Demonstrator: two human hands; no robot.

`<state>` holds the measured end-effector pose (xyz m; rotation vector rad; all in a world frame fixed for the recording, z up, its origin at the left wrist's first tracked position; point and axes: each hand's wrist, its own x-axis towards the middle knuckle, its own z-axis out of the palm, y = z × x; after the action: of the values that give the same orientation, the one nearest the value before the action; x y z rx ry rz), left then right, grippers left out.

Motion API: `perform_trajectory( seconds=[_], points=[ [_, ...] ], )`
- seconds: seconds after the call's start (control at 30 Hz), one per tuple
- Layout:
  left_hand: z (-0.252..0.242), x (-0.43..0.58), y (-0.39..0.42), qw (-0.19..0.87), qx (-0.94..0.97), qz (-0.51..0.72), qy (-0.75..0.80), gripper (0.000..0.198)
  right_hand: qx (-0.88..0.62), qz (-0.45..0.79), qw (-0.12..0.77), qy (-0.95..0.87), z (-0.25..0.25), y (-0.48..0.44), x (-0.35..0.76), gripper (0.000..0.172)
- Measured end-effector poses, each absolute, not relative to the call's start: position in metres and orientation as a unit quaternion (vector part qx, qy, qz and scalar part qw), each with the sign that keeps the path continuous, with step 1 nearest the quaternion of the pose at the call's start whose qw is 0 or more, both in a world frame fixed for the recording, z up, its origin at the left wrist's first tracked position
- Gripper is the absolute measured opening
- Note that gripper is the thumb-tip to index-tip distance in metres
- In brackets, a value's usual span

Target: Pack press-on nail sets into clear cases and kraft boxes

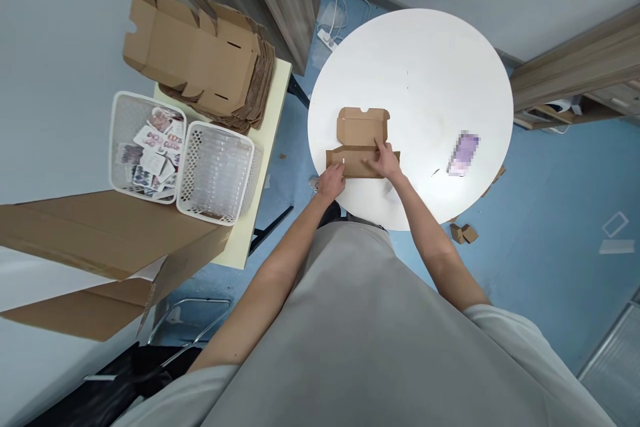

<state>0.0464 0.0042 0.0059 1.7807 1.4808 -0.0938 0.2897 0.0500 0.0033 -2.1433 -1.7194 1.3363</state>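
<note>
A brown cardboard mailer box (363, 128), partly folded, lies on the round white table (430, 53) close to my body. Its lid panel extends away from me, and its lower section is nearer. At the front left corner of the lower section, my left hand (332, 180) has its fingers closed on the cardboard edge. My right hand (385, 161) is over the right part of the box, thumb and index finger spread apart and touching the cardboard. A small white mark shows beside the left fingertips.
Flat cardboard blanks (200, 53) are stacked on a side table (270, 120) at left. Beside them stand a white basket of printed cards (155, 153) and a basket of clear plastic pieces (217, 170). A blurred purple item (464, 153) lies at right; cardboard scraps (463, 233) are on the floor.
</note>
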Motion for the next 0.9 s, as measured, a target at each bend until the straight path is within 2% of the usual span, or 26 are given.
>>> perform_trajectory(
  seconds=[0.1, 0.17, 0.2, 0.27, 0.33, 0.4, 0.5, 0.8, 0.9],
  points=[
    [0.008, 0.047, 0.007, 0.421, 0.662, -0.022, 0.62, 0.078, -0.674, 0.45, -0.031, -0.585, 0.013, 0.029, 0.288, 0.143],
    [0.009, 0.048, 0.011, 0.43, 0.632, -0.015, 0.644, 0.092, -0.663, 0.45, -0.076, -0.593, 0.017, 0.016, 0.287, 0.156],
    [0.009, 0.048, 0.013, 0.432, 0.623, -0.014, 0.652, 0.095, -0.662, 0.444, -0.091, -0.597, 0.019, 0.012, 0.286, 0.155],
    [0.01, 0.048, 0.019, 0.435, 0.618, -0.014, 0.654, 0.094, -0.666, 0.426, -0.105, -0.603, 0.021, 0.007, 0.285, 0.143],
    [0.011, 0.048, 0.025, 0.435, 0.624, -0.016, 0.649, 0.084, -0.673, 0.409, -0.108, -0.607, 0.022, 0.007, 0.283, 0.13],
    [0.013, 0.048, 0.028, 0.433, 0.628, -0.02, 0.647, 0.074, -0.676, 0.401, -0.11, -0.608, 0.023, 0.01, 0.281, 0.124],
    [0.016, 0.049, 0.027, 0.432, 0.626, -0.035, 0.648, 0.064, -0.676, 0.395, -0.113, -0.612, 0.023, 0.014, 0.278, 0.123],
    [0.012, 0.041, 0.014, 0.487, 0.615, 0.001, 0.62, 0.061, -0.678, 0.388, -0.116, -0.614, 0.027, 0.013, 0.271, 0.121],
    [0.011, 0.04, 0.011, 0.432, 0.596, 0.056, 0.674, 0.052, -0.676, 0.386, -0.12, -0.617, 0.028, 0.015, 0.27, 0.124]
  ],
)
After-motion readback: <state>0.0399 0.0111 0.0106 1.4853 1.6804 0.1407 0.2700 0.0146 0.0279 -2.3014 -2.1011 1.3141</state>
